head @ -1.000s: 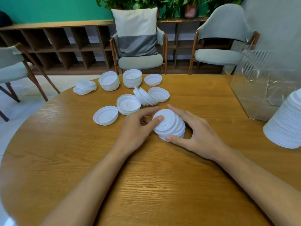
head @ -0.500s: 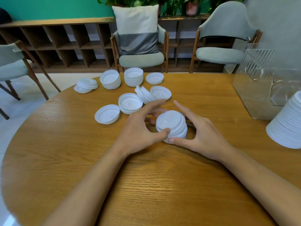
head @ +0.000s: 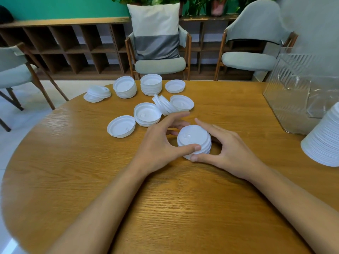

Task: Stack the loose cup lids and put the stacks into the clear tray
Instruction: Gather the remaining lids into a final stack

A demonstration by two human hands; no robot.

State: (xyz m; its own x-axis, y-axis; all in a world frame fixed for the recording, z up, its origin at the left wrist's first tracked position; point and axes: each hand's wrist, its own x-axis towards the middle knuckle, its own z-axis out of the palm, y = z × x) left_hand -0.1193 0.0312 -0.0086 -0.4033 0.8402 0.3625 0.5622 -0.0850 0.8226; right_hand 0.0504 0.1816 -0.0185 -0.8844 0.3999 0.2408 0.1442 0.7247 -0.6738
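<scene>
we cup the short lid stack at its sides, left hand and right hand curled round it; light, slippery plastic, likely to slide apart.

rightward lane open
round wooden table lies bare between small white plastic lid stack and clear ribbed plastic tray; tall white lid pile crowds its near corner.
</scene>
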